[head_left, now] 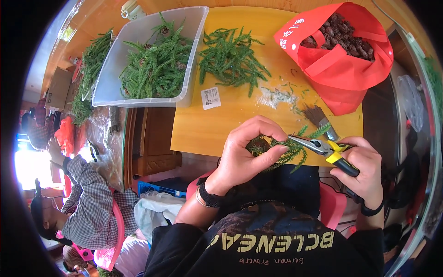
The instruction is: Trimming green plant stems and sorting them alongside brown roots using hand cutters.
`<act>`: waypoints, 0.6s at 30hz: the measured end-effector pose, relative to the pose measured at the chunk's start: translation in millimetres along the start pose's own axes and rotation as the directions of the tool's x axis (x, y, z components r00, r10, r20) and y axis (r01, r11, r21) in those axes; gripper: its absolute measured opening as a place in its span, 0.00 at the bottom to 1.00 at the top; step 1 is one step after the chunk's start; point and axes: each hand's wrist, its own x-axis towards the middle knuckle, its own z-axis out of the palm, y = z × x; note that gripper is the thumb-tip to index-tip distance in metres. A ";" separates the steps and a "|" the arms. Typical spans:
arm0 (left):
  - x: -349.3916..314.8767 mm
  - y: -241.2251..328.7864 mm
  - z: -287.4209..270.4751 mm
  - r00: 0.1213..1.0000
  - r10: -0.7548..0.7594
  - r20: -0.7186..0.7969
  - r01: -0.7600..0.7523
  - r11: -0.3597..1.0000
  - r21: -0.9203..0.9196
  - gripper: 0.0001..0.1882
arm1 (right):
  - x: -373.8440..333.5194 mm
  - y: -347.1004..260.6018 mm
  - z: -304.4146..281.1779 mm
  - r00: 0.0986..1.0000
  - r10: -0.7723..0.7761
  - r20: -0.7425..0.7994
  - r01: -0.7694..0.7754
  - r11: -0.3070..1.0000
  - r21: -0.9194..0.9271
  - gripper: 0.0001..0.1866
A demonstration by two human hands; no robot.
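Near the front edge of the yellow table, my left hand (247,154) pinches a green artificial pine sprig (301,153) with a brown pinecone (258,146) at its base. My right hand (363,168) grips long-nose pliers (342,161) by their yellow and black handles. The plier tips reach the sprig beside my left thumb and fingertips. Whether the jaws are closed on a stem or wire is too small to tell. Just beyond the pliers lies a brush-like bundle of brown strands (314,114) with a silvery end.
A clear plastic bin (191,87) of green sprigs and pinecones stands at the far left. Loose sprigs (233,57) and a white label (211,98) lie beside it. A red bag (341,76) of pinecones sits far right. White crumbs (277,98) are scattered mid-table. Another person (94,207) sits at left.
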 end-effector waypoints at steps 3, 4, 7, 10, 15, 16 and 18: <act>0.2 1.0 -0.9 0.999 -0.038 -0.001 0.037 0.997 -0.062 0.07 | 1.2 -0.2 -0.7 1.000 -0.001 -0.017 0.001 1.000 -0.001 0.16; 0.4 1.1 -1.4 0.999 -0.047 0.011 0.047 0.996 -0.074 0.07 | 2.0 -0.3 -2.3 1.000 -0.015 -0.011 0.015 1.000 -0.009 0.17; 1.0 -0.6 -4.2 0.997 -0.061 0.038 0.064 0.992 -0.104 0.07 | 6.2 -2.9 -8.9 0.999 -0.041 0.007 0.041 0.998 -0.039 0.19; 0.9 -1.9 -6.6 0.995 -0.070 0.064 0.079 0.987 -0.142 0.07 | 10.5 -6.0 -14.8 0.998 -0.065 0.021 0.066 0.995 -0.077 0.19; 1.2 -2.8 -10.4 0.993 -0.070 0.091 0.087 0.976 -0.201 0.06 | 14.7 -4.6 -18.2 0.995 -0.073 0.062 0.078 0.994 -0.076 0.19; 1.5 -2.1 -11.5 0.993 -0.062 0.102 0.081 0.978 -0.193 0.06 | 15.2 -3.7 -18.3 0.995 -0.058 0.083 0.061 0.997 -0.038 0.18; 2.3 -1.4 -12.9 0.992 -0.055 0.112 0.075 0.980 -0.186 0.06 | 15.9 -2.5 -18.6 0.993 -0.044 0.105 0.044 0.999 0.000 0.18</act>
